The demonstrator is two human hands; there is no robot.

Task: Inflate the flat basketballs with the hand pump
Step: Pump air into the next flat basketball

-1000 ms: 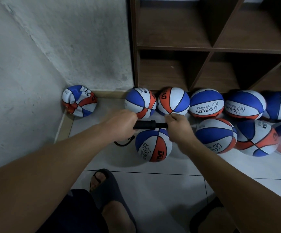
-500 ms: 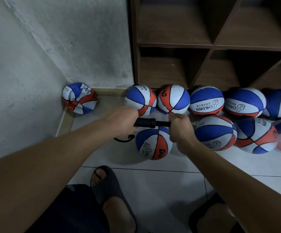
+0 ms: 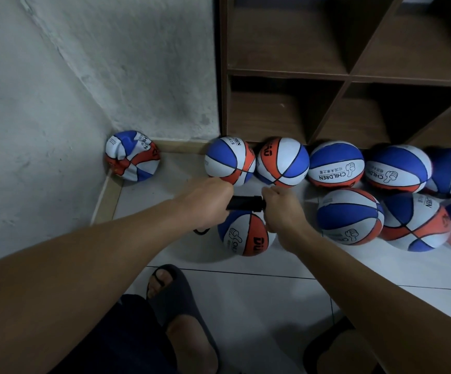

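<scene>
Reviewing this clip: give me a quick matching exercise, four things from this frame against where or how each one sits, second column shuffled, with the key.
Things:
1. crumpled ball
2. hand pump
3. ball under the pump
4. wooden shelf

States:
A. held in both hands
B. stands against the wall, compartments bare
C. flat, in the corner
D. on the tiles nearest the feet

Pairs: 1-C, 2-A, 3-D, 4-B

Pump (image 3: 244, 203) mid-frame, held between left hand (image 3: 205, 203) and right hand (image 3: 281, 209), above ball (image 3: 243, 233). Crumpled ball (image 3: 131, 156) in corner, centre left. Ball row (image 3: 336, 164) before shelf (image 3: 348, 74), upper right.
</scene>
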